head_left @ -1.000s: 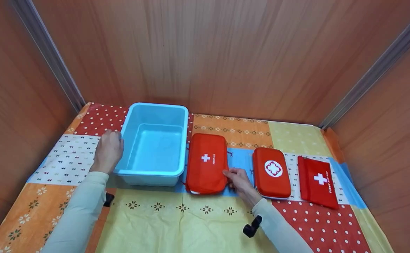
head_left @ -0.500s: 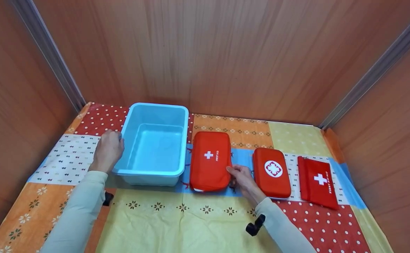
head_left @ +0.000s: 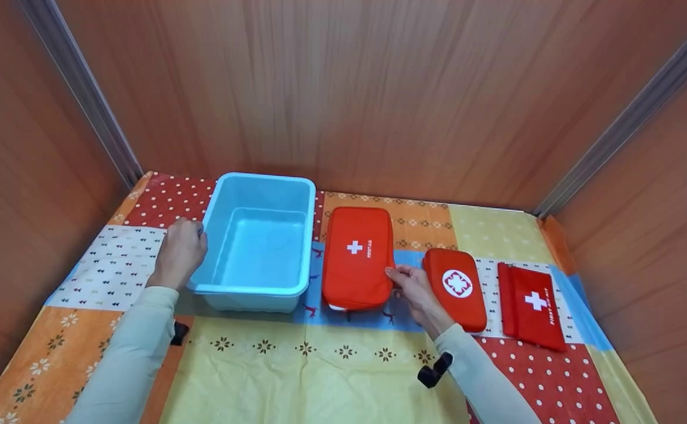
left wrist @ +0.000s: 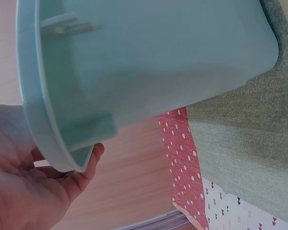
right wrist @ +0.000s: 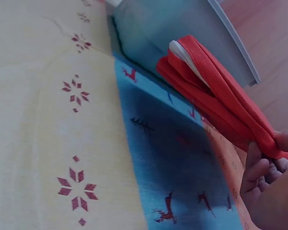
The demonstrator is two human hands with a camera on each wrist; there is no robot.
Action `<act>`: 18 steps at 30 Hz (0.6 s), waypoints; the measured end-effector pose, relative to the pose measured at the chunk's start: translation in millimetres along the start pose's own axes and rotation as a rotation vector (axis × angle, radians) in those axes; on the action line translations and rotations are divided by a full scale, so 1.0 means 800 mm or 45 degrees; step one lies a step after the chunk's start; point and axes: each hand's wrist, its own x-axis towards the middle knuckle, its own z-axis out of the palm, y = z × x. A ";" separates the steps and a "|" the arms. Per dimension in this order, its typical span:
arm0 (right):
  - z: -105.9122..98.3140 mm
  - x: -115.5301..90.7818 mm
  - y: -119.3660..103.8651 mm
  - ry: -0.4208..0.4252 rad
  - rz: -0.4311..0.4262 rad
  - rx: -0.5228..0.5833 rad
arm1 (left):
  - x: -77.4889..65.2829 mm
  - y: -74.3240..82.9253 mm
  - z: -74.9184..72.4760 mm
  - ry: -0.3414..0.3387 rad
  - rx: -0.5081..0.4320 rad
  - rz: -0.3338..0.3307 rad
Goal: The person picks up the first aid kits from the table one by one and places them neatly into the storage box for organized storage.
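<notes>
A light blue plastic basin [head_left: 264,250] stands on the patterned cloth, its inside bare. My left hand [head_left: 181,250] grips its left rim; in the left wrist view the fingers [left wrist: 79,179] curl under that rim. My right hand [head_left: 415,291] pinches the right edge of a red first aid pouch [head_left: 358,271] with a white cross. In the right wrist view the pouch [right wrist: 221,96] hangs above the cloth beside the basin [right wrist: 158,28], thumb on one face and fingers on the other.
Right of my right hand lies a red hard first aid case [head_left: 458,306] with a round white emblem. Farther right is a flat red first aid pouch [head_left: 534,324]. Wooden panels [head_left: 378,106] close off the back and both sides.
The first aid pouch has risen off the cloth and shifted a little right and away from me, with my right hand moving along. My left hand and the basin have kept their place.
</notes>
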 end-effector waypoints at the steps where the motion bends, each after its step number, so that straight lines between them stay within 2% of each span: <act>1: -0.001 0.000 -0.003 -0.001 0.002 0.006 | 0.000 0.000 0.000 -0.005 -0.007 -0.009; 6: -0.004 -0.003 -0.016 -0.001 0.004 0.011 | 0.000 0.001 0.000 -0.025 -0.013 -0.061; 12: -0.006 -0.005 -0.030 0.019 0.008 0.004 | 0.002 0.003 0.000 -0.040 -0.002 -0.073; 18: -0.008 -0.007 -0.046 0.016 -0.043 0.025 | 0.000 0.003 -0.001 -0.055 -0.015 -0.095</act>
